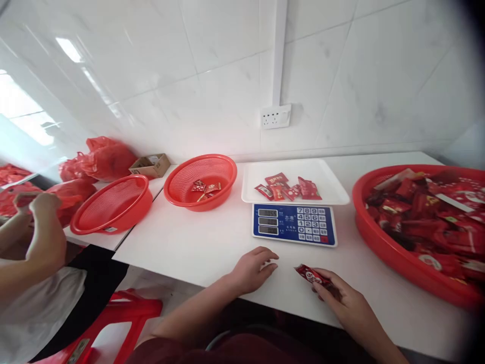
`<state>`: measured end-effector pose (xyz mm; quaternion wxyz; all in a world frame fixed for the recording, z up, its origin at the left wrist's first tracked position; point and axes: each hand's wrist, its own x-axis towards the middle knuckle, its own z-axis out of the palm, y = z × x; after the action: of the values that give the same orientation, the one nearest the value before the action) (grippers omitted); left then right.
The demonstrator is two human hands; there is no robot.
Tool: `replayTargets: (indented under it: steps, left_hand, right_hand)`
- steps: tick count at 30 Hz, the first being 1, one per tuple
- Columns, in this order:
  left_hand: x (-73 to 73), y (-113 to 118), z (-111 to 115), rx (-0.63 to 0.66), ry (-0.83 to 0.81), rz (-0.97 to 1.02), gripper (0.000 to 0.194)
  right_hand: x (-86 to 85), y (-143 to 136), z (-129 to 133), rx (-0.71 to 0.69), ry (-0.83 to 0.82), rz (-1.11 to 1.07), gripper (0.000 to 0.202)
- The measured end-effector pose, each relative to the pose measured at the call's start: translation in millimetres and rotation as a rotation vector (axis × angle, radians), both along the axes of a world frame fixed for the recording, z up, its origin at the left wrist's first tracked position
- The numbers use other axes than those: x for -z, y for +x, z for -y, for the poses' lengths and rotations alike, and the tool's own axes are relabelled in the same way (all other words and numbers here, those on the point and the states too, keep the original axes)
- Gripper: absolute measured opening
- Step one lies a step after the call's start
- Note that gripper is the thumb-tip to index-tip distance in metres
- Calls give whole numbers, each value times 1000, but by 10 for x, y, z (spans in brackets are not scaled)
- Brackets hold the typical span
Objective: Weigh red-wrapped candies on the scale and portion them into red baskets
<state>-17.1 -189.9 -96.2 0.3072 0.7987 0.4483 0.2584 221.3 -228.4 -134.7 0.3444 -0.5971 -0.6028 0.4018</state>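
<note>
My right hand pinches a small red candy packet above the front of the white table. To its left, my left hand rests near the table edge, fingers apart and holding nothing. Just beyond both hands stands a digital scale with a blue keypad panel. Several red packets lie on the scale's white tray. At the right, a big red basket is heaped with red wrapped packets.
A red mesh basket with a few packets stands left of the scale. Farther left are another red basket, a cardboard box and red plastic bags. A co-worker's arms are at the left, near a red stool.
</note>
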Motion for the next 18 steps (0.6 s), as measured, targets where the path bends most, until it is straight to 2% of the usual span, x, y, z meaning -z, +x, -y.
replayTargets:
  steps: [2, 4, 7, 9, 11, 15, 18]
  left_hand:
    - [-98, -146, -125, -96, 193, -37, 29]
    - [-247, -350, -322, -270, 404, -120, 32]
    - [-497, -697, -671, -521, 558, -325, 41]
    - [-626, -899, -861, -614, 532, -481, 48]
    - [-698, -1055, -981, -618, 433, -631, 47]
    - [-718, -1287, -1069, -568, 320, -760, 40]
    - [-730, -1499, -1140, -618, 305, -789, 43]
  right_hand:
    - [44, 12, -9, -5, 2, 15, 39]
    - [57, 15, -13, -8, 13, 40, 39]
    - [19, 3, -9, -16, 21, 61, 38]
    - [-21, -11, -2, -23, 17, 49, 38]
    - [-52, -26, 6, -25, 18, 32, 37]
    - [-70, -48, 18, -2, 40, 27, 36]
    - [-74, -53, 18, 6, 30, 42, 37]
